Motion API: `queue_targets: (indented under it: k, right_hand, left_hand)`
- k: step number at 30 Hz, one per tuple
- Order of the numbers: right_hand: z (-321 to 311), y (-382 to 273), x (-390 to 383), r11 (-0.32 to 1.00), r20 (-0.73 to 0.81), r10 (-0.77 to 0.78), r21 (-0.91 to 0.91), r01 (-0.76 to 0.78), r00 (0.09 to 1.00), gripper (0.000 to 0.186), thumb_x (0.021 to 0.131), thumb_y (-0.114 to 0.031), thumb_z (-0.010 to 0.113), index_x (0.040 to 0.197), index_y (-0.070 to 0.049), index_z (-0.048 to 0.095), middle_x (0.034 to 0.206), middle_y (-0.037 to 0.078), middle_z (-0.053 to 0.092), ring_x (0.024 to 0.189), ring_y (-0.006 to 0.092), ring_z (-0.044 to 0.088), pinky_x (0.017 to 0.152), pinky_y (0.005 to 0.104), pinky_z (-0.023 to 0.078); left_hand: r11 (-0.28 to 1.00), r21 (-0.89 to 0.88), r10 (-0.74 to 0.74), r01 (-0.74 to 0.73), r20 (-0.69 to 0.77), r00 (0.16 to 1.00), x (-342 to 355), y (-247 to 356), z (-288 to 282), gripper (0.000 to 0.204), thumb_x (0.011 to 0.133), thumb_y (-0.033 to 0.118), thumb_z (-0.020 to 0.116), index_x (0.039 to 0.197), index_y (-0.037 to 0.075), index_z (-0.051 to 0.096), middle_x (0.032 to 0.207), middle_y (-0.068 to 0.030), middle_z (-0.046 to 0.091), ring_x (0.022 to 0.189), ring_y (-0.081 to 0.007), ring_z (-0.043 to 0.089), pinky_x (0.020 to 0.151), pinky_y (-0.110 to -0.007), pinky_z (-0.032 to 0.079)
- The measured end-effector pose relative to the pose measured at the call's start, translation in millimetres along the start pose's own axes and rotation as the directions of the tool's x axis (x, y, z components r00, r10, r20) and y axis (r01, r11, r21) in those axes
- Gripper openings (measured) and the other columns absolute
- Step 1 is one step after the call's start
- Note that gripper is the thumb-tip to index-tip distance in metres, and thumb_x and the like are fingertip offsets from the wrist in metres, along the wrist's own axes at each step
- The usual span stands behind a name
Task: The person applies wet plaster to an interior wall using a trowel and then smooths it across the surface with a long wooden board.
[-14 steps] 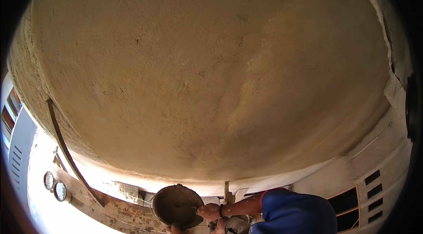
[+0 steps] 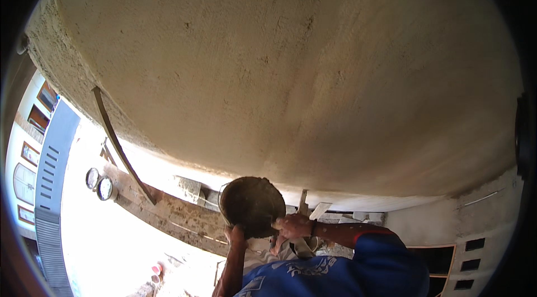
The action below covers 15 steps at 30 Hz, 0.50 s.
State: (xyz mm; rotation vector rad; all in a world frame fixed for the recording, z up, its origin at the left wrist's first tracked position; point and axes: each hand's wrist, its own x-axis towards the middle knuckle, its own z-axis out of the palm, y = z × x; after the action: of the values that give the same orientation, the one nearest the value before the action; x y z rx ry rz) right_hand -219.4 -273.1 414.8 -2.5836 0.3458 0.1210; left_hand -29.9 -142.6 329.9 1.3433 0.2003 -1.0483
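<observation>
A dark bucket [image 2: 251, 199] caked with grey mortar is held near the bottom centre, below a large rough plastered surface [image 2: 279, 67]. My left hand [image 2: 236, 234] grips the bucket's near-left rim. My right hand [image 2: 292, 225] is closed at the bucket's right side, round something I cannot make out, partly inside the rim. My blue short-sleeved shirt [image 2: 341, 274] fills the lower edge, and part of a bare foot [image 2: 275, 248] shows below the bucket.
A long narrow board [image 2: 120, 146] slants from the plastered edge to stained scaffold planks [image 2: 173, 218]. Two containers [image 2: 105, 189] sit at the left. A building [image 2: 25, 177] and grey slotted wall stand beyond. At the right are a vented wall [image 2: 481, 224] and a dark opening.
The view has swung, bringing more of my shirt, my left forearm and the building into sight. The bucket sits higher and further right in the picture, with both hands still at it.
</observation>
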Motion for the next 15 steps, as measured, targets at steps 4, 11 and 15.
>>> queue_targets:
  k: [4, 11, 15]
  right_hand:
    - [-48, 25, -29, 0.917, 0.062, 0.286, 0.272, -0.292, 0.956, 0.048, 0.078, -0.038, 0.064, 0.107, -0.004, 0.046, 0.079, 0.019, 0.061, 0.075, 0.0355, 0.061, 0.063, 0.0432, 0.047]
    - [-150, 18, -75, 0.896, -0.149, 0.253, -0.337, -0.289, 0.956, 0.027, 0.077, -0.022, 0.06, 0.1, -0.007, 0.056, 0.081, 0.015, 0.06, 0.076, 0.0272, 0.062, 0.066, 0.0375, 0.05]
    - [-163, 12, -63, 0.87, -0.094, 0.391, -0.289, -0.4, 0.916, 0.022, 0.078, -0.021, 0.058, 0.095, -0.008, 0.057, 0.083, 0.012, 0.059, 0.077, 0.0262, 0.061, 0.067, 0.0377, 0.05]
  left_hand:
    - [0.994, 0.058, 0.088, -0.09, 0.028, 0.996, -3, 5, 7, 0.034, 0.066, 0.004, 0.053, 0.099, -0.003, 0.056, 0.082, -0.011, 0.06, 0.066, -0.0231, 0.061, 0.056, -0.033, 0.053]
    - [0.984, 0.097, 0.133, -0.151, 0.167, 0.977, -55, 62, 46, 0.026, 0.071, 0.008, 0.054, 0.096, 0.0, 0.057, 0.075, -0.0063, 0.06, 0.059, -0.0142, 0.058, 0.05, -0.027, 0.048]
    - [0.969, 0.168, 0.148, -0.181, 0.19, 0.971, -68, 87, 63, 0.024, 0.072, 0.007, 0.054, 0.095, 0.0, 0.057, 0.074, -0.0049, 0.059, 0.059, -0.0132, 0.058, 0.049, -0.027, 0.047]
